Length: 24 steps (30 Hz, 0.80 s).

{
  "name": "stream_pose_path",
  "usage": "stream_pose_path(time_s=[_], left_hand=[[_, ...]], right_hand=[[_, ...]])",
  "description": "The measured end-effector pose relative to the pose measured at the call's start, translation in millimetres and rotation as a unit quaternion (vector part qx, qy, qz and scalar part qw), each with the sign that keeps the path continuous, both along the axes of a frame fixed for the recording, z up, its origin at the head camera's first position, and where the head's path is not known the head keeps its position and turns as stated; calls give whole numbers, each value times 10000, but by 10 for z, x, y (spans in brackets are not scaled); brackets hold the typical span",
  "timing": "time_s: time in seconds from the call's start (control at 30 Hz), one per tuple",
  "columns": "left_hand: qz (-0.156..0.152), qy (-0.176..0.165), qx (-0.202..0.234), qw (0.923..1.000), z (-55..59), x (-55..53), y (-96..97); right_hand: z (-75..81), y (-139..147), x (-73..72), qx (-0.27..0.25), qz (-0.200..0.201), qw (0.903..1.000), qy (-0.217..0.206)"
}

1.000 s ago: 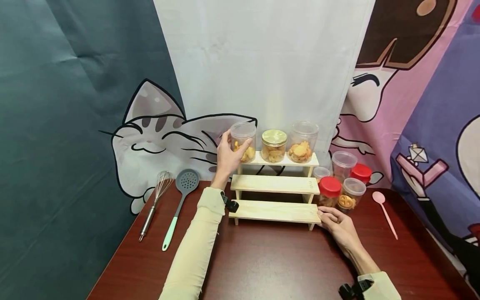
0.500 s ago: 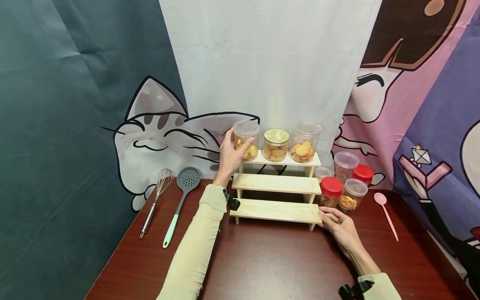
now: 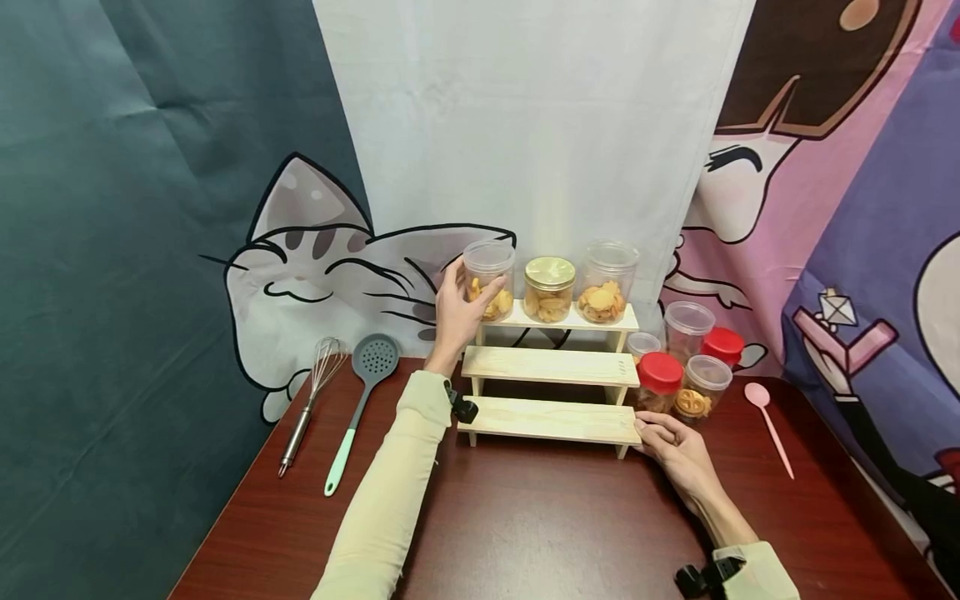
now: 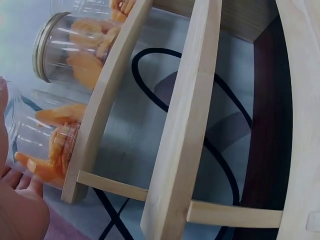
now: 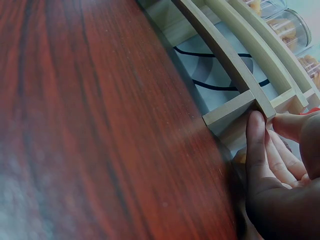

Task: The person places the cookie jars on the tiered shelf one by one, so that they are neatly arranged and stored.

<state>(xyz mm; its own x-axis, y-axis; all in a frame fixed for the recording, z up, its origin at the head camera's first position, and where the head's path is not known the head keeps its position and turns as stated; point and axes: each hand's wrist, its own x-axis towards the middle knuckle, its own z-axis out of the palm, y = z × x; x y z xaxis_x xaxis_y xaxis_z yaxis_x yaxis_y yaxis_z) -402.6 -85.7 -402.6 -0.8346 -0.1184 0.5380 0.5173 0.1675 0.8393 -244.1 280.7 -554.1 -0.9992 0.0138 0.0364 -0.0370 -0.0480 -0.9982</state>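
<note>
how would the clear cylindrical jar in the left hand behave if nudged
The clear cylindrical jar is probably light, since orange snacks fill only its lower part. Its smooth, glossy wall may be slippery. Nudged outward, it could tip off, as it stands at the left end of the pale wooden top shelf.

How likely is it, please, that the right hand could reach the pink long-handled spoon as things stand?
Probably yes: the right hand must first release the pale wooden three-tier stand, but only dark-red tabletop separates hand from pink spoon.
</note>
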Motion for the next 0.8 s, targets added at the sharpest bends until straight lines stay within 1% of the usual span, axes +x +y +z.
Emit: stream_pose_path(time_s=[0.17,0.27,0.37,0.47,0.53,0.6,0.7,0.77,0.8], left_hand=[[71,-19,-43,10000,-39,155,-164],[70,-178,-44,9998,-118,263,-282],[66,-512,-133,9986,-272,392,-397],[86,-888,-211,9958,-464,534,-487],[152,-1201,-344,9920,-599,627,-521],[224,-1493,-500,9873,-728,705,-536],[227,-1872,-640,9800,-893,806,-544],[126,-1988,-631,9779,-979,848,-521],[52,-2030,-630,9771,-1014,871,-509]], right_hand=[[16,-35,0,76,-57,9999,-58],[52,-35,21,135,-214,9996,-114],[83,-27,52,460,-483,9977,-76],[100,-31,80,824,-771,9935,125],[114,-42,92,919,-914,9911,317],[158,-62,101,858,-1026,9900,457],[279,-91,97,783,-1199,9877,623],[393,-76,95,896,-1387,9830,799],[455,-64,95,1024,-1516,9790,896]])
